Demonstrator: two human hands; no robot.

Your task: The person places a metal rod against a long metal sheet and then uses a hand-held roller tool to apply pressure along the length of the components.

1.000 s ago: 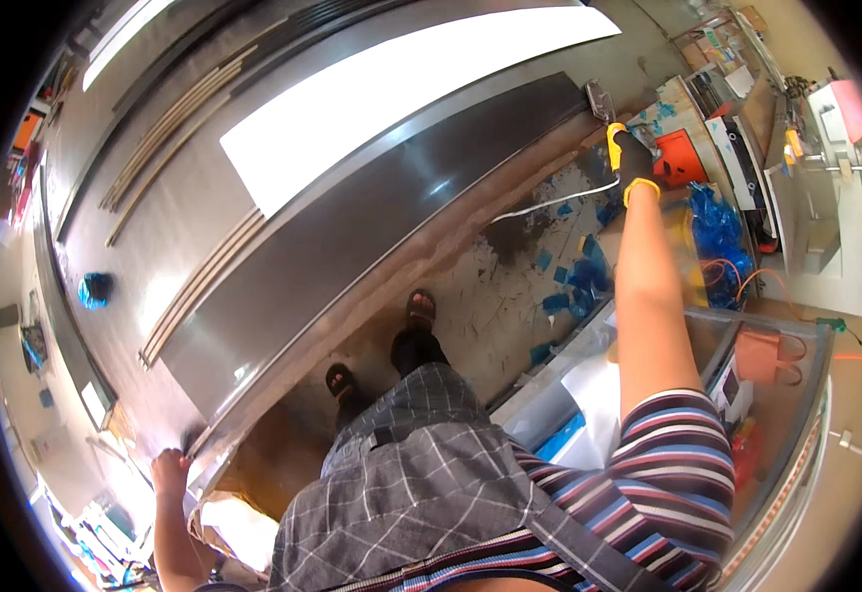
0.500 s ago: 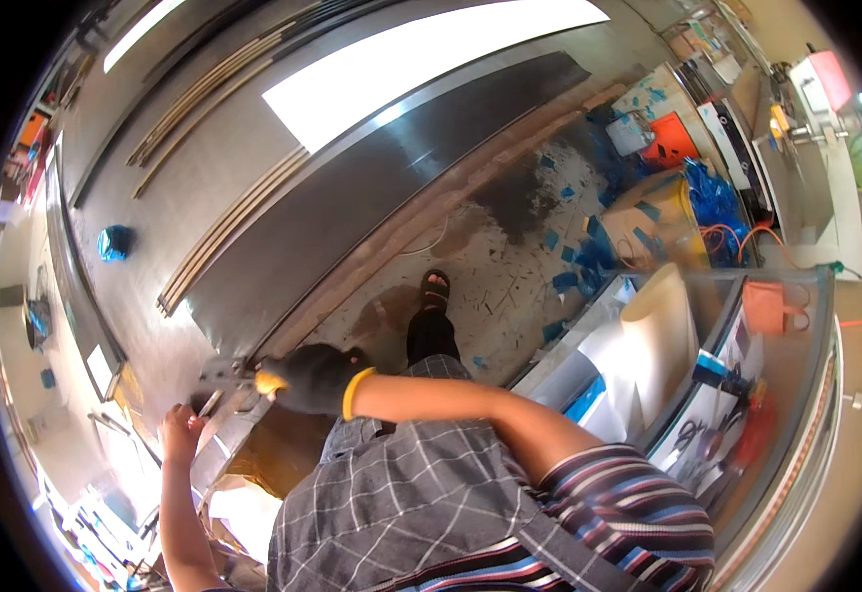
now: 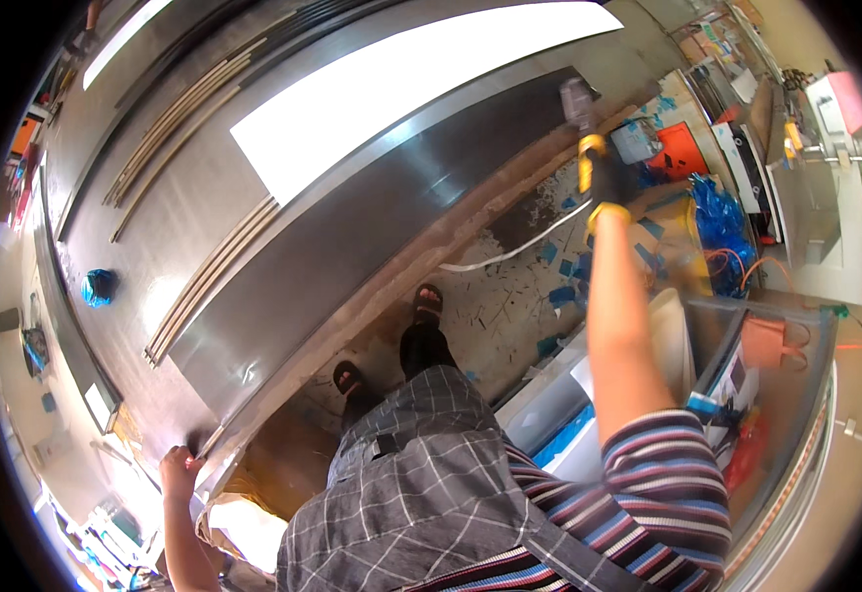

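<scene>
My right hand [image 3: 610, 187], in a black glove with a yellow cuff, is stretched out to the far right, blurred by motion. Its fingers are wrapped round a hand-held power tool [image 3: 579, 107] with a grey metal head; which kind I cannot tell. From there a white cord [image 3: 525, 247] droops over the floor. At the table's near left corner, my bare left hand [image 3: 180, 468] is closed next to a narrow light strip [image 3: 212, 440]; what its fingers pinch is too small to tell. Along the table's near edge lies a long dark sheet [image 3: 352, 237].
A long white sheet [image 3: 401, 89] and several thin bars [image 3: 209, 281] lie on the metal table. A crumpled blue bundle [image 3: 99, 287] sits at its left. To my right are an open grey bin [image 3: 826, 395] and blue plastic scraps [image 3: 719, 227]. My sandalled feet [image 3: 429, 301] stand by the table.
My right hand has swung with the power tool from beside my left hand to the far right. The cord now hangs in view. My left hand has stayed near the table corner.
</scene>
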